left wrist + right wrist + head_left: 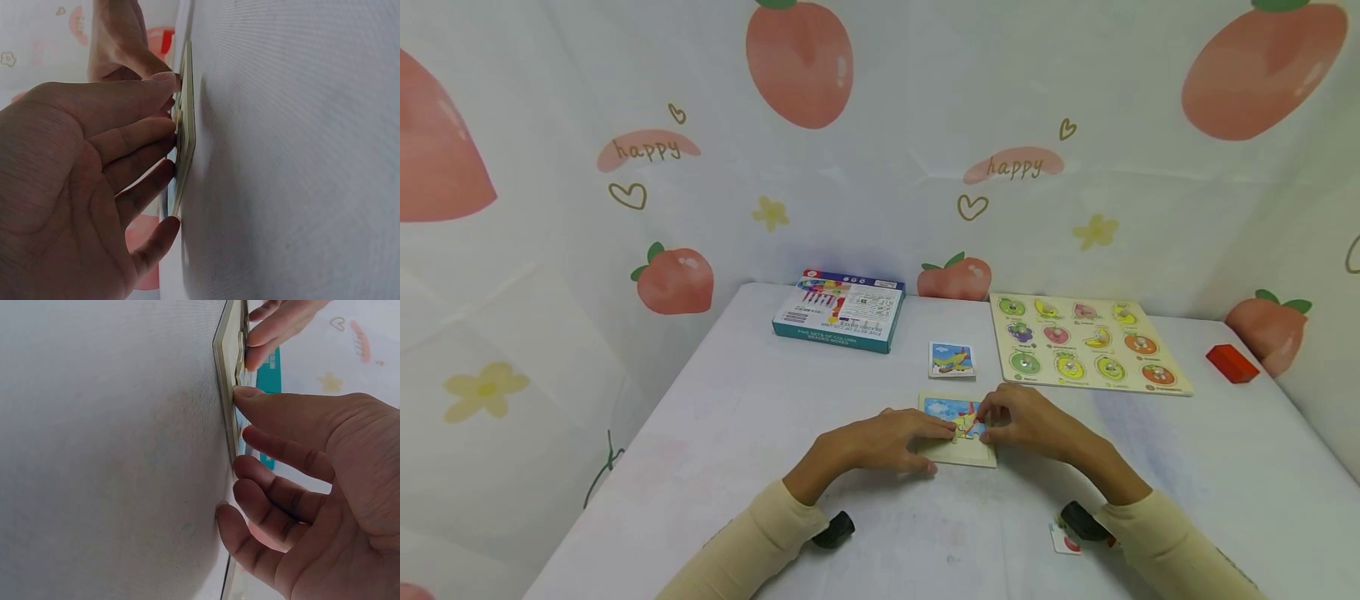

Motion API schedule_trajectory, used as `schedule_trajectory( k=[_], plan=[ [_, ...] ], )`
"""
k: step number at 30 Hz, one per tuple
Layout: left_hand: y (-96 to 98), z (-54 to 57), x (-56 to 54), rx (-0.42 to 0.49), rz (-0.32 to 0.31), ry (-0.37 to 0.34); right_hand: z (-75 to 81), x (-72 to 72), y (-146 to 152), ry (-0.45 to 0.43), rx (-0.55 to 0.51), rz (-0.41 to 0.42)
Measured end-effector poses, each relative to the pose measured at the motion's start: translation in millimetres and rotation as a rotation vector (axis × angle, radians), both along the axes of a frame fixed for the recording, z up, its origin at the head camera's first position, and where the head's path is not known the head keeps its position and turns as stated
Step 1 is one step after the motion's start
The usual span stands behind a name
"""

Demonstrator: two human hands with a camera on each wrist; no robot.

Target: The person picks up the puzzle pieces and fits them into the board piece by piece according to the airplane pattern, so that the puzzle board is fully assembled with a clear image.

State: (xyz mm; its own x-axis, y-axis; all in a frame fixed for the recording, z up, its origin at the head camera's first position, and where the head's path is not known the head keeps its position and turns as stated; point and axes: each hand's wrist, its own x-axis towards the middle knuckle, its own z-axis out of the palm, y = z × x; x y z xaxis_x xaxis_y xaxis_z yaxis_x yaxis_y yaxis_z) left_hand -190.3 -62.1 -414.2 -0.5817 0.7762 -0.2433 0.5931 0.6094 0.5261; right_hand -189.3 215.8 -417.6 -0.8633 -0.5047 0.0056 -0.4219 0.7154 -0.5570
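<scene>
A small jigsaw puzzle board (973,454) with a pale wooden frame lies flat on the table, a partly assembled airplane picture in it. My left hand (887,440) rests on its left side, fingers fairly straight, fingertips touching the pieces; the left wrist view shows the thumb and fingers against the board (189,119). At the picture's right side, my right hand (1037,422) pinches a blue-and-red puzzle piece (976,430) between thumb and index finger. In the right wrist view the other fingers curl loosely beside the board (224,375). My fingers hide part of the picture.
Behind the board lies an airplane picture card (952,360). A flat toy box (842,310) sits back left, a fruit peg board (1090,343) back right, and a red block (1232,363) farther right. A small card (1064,540) lies partly under the right wrist camera (1084,522).
</scene>
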Motion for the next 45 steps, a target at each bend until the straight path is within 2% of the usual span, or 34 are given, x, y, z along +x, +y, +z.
schedule_trajectory(
  k=[9, 41, 45],
  plan=[
    [0.5, -1.0, -1.2, 0.003, 0.002, 0.006, -0.3, -0.7, -1.1, -0.025, 0.008, -0.006],
    [-0.2, -0.6, 0.0, 0.007, 0.001, 0.013, 1.8, -0.9, -3.9, 0.076, 0.039, 0.055],
    [-0.3, -1.3, -0.4, 0.004, 0.001, 0.017, 2.2, -0.5, -5.1, 0.061, 0.041, 0.043]
  ],
)
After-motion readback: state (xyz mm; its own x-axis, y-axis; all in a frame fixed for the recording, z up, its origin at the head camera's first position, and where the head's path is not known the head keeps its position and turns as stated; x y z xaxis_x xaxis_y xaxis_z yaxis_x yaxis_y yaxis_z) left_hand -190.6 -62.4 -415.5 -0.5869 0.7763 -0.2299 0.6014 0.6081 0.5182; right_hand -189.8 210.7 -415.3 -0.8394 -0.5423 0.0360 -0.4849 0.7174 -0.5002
